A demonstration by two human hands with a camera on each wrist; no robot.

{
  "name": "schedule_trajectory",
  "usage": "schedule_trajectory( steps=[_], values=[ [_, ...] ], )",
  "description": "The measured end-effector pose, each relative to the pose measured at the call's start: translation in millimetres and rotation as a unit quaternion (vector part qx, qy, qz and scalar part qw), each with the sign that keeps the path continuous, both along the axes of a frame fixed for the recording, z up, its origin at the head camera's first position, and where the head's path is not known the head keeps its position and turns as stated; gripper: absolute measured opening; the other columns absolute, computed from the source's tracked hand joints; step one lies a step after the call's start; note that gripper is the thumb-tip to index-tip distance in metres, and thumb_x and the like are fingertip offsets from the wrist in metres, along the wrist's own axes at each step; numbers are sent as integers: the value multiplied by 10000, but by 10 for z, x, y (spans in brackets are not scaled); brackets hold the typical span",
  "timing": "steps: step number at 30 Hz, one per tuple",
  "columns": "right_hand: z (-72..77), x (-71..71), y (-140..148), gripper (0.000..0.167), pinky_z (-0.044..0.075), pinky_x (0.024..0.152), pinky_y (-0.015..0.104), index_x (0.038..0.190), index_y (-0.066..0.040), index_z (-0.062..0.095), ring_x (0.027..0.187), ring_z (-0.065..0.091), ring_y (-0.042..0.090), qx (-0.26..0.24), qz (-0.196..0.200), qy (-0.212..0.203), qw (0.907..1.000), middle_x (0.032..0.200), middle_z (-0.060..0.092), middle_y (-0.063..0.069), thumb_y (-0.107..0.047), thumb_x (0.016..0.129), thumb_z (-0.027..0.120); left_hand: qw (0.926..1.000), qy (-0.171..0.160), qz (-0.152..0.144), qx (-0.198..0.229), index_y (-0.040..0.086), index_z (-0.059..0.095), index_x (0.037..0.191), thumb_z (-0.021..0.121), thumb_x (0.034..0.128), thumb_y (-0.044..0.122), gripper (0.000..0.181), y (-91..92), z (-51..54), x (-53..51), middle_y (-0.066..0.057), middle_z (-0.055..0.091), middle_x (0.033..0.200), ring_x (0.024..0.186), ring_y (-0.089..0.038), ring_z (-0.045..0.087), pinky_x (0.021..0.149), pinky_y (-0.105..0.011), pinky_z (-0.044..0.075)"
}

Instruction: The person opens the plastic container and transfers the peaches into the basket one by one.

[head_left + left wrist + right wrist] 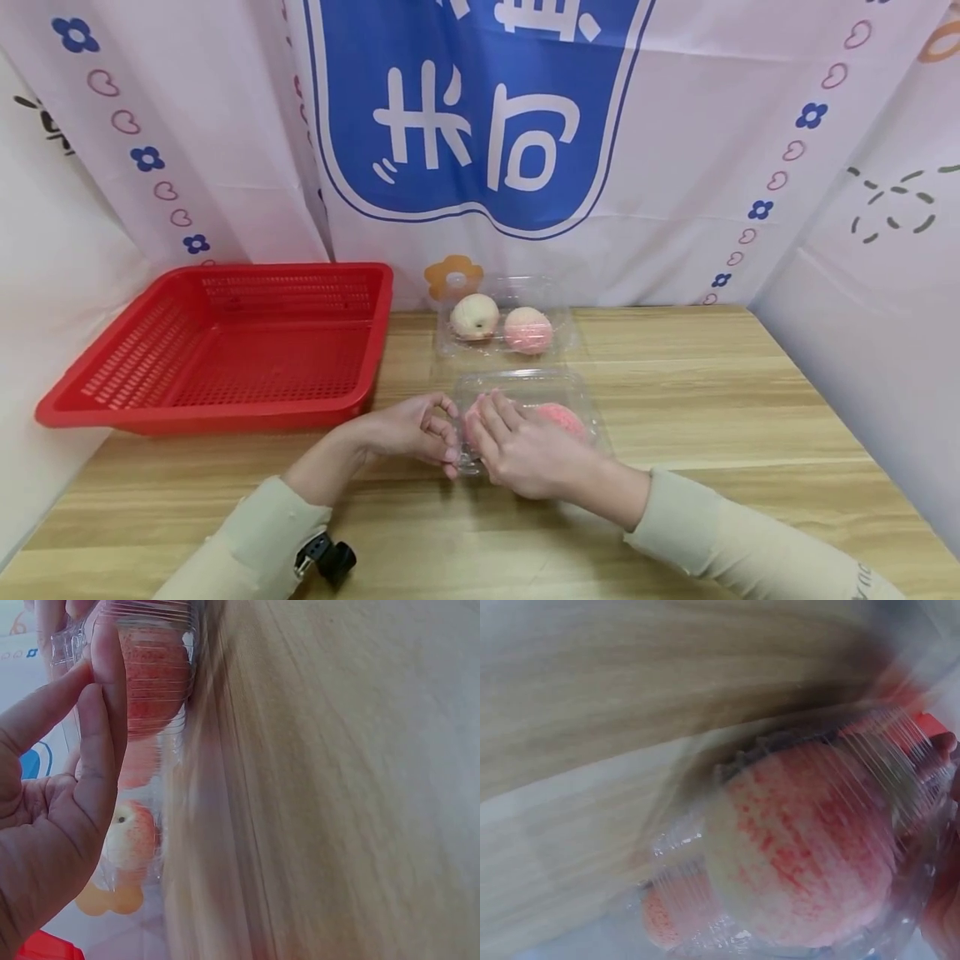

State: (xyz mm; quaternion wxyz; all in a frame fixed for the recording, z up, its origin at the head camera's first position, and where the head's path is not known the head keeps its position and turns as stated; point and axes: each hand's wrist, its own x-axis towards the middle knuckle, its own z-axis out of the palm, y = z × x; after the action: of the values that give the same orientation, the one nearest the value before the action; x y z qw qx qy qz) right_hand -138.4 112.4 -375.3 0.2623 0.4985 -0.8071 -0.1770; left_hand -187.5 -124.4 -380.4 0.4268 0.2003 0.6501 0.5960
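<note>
A clear plastic clamshell box point(588, 400) holds two pink peaches; one peach point(561, 419) shows beside my right hand. Thumb and fingers of my left hand point(416, 431) pinch the box's left edge. My right hand point(528, 450) lies over the box's left half, its fingers point(501, 410) stretched across the other peach and the plastic, partly hiding both. In the right wrist view, a large peach point(802, 847) sits behind ribbed clear plastic. The left wrist view shows a reddish peach point(154, 679) in the box, close to the left fingers.
Behind stands a second clear box point(502, 287) with two pale peaches point(474, 317). A red plastic basket point(375, 350) stands on the left. All rest on a wooden table point(697, 400), with a printed cloth point(675, 208) hanging at the back.
</note>
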Motion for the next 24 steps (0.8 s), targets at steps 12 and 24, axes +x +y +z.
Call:
schedule_trajectory(
  steps=[12, 24],
  values=[
    [-82, -33, 24, 455, 553, 975, 375, 1221, 24, 644, 1136, 676, 343, -643, 272, 56, 9975, 1198, 696, 211, -324, 935, 585, 9997, 213, -56, -78, 11, 323, 1170, 599, 905, -77, 392, -18, -16, 10, -30, 681, 827, 788, -163, 731, 861, -335, 593],
    [3, -22, 88, 602, 531, 991, 305, 1325, -42, 619, 1232, 632, 256, -874, -133, -676, 9938, 1337, 643, 125, -502, 937, 597, 9997, -207, -39, -144, -4, 315, 1204, 583, 960, -6, 362, -19, 33, -20, -21, 720, 847, 821, -163, 733, 857, -291, 587]
  ],
)
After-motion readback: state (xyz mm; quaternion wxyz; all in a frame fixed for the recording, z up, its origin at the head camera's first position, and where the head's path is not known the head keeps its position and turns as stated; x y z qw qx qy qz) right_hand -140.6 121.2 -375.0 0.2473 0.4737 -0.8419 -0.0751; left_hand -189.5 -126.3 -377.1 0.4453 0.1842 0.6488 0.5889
